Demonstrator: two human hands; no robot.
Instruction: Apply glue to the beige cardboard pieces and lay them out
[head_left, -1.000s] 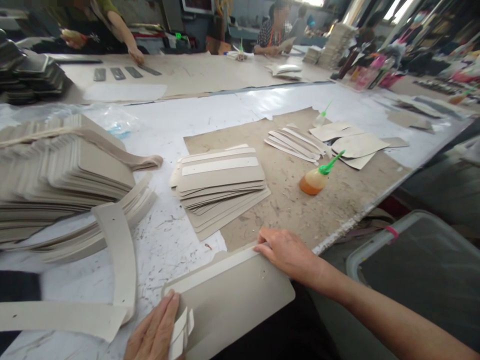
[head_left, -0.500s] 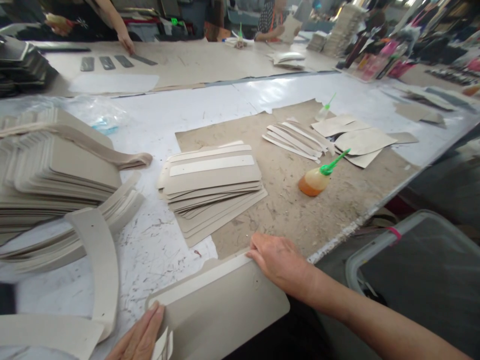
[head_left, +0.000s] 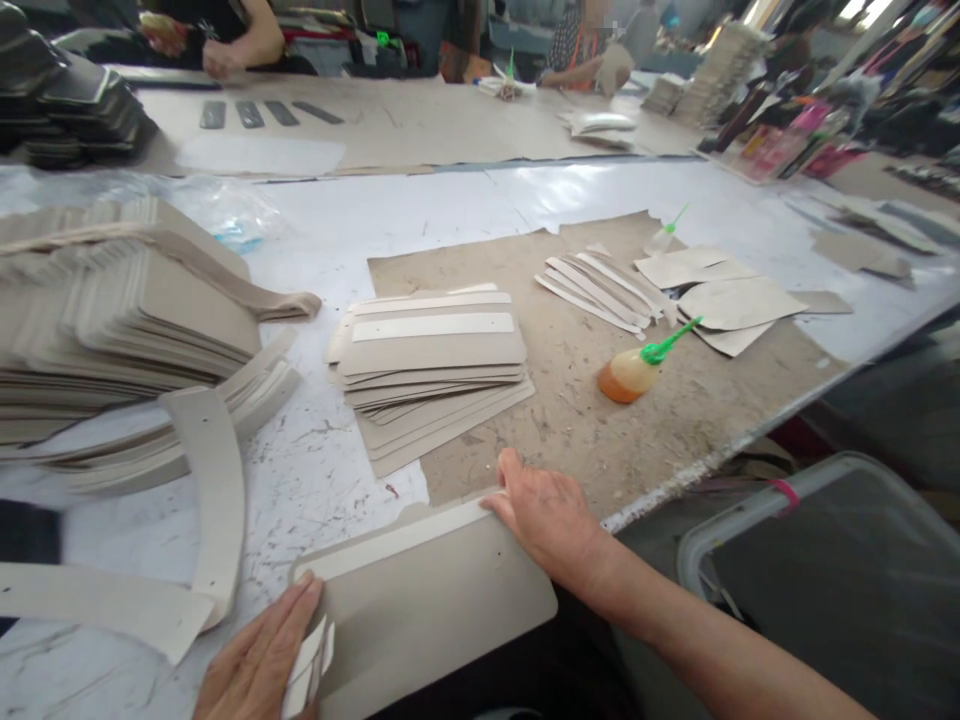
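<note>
The beige rectangular panel [head_left: 427,615] looks matt and smooth; beyond it, the long white surface [head_left: 465,195] has a glossy sheen.

Co-worker's bare hand [head_left: 223,60], 11 o'clock: withdrawn from slanted dark-grey rectangular strip [head_left: 317,112]; now clear of it.

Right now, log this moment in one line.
left hand: on beige panel, holding short strips | right hand: at right end of pale strip | amber-filled squeeze bottle: on brown sheet

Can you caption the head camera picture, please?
Left hand and right hand at either end of a strip on a panel.
</note>
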